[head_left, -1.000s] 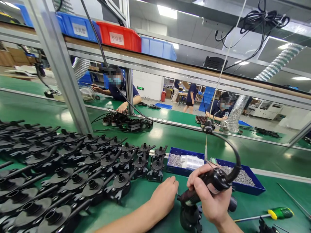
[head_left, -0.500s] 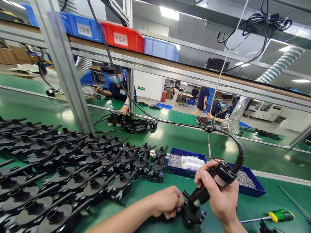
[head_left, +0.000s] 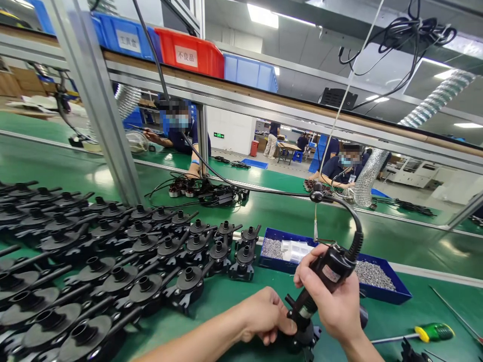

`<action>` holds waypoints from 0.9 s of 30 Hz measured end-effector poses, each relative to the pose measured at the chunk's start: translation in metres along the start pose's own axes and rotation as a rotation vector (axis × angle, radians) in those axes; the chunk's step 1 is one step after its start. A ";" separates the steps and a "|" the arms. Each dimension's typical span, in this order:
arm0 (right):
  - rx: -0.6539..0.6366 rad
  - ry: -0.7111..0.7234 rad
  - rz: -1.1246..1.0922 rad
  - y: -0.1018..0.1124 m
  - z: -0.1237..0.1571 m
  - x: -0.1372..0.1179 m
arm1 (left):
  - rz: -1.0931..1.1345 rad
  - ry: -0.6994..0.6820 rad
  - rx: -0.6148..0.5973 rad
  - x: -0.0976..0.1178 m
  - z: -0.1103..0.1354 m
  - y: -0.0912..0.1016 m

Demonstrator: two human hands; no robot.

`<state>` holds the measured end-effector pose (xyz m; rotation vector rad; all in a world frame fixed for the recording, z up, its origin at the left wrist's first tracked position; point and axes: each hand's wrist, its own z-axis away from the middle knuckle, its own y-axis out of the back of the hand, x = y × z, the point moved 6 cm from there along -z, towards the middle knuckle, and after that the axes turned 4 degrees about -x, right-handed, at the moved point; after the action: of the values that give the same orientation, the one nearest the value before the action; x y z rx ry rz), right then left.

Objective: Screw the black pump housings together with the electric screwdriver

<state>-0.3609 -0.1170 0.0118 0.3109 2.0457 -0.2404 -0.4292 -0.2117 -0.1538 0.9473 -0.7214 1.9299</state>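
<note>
My right hand (head_left: 334, 309) is wrapped round a black electric screwdriver (head_left: 320, 279) that hangs from a black cable (head_left: 350, 221). Its tip points down into a black pump part (head_left: 304, 337) at the bottom of the head view. My left hand (head_left: 264, 314) is curled, its fingers pressed against that part's left side. A blue tray (head_left: 392, 294) of small silver screws lies just behind both hands.
Rows of black pump housings (head_left: 113, 261) cover the green bench (head_left: 226, 301) to the left. A green-handled screwdriver (head_left: 430, 333) lies at the right. A slanted metal post (head_left: 101, 110) rises at the left. Coloured bins (head_left: 188, 50) sit overhead. Other workers (head_left: 181, 136) sit across the line.
My left hand moved right and closed against the pump part. The electric screwdriver tilted more upright and came down onto the part.
</note>
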 end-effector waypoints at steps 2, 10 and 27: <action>0.002 0.010 0.001 0.001 -0.001 -0.001 | -0.020 -0.015 0.012 0.000 0.000 -0.005; 0.063 0.034 -0.031 0.006 -0.005 0.005 | -0.003 0.014 -0.066 -0.005 -0.005 -0.005; -0.236 -0.072 -0.533 -0.007 -0.014 0.029 | 0.005 0.124 -0.054 -0.009 -0.022 -0.014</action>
<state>-0.3879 -0.1157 -0.0065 -0.3901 2.0270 -0.3238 -0.4210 -0.1919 -0.1721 0.7858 -0.7002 1.9448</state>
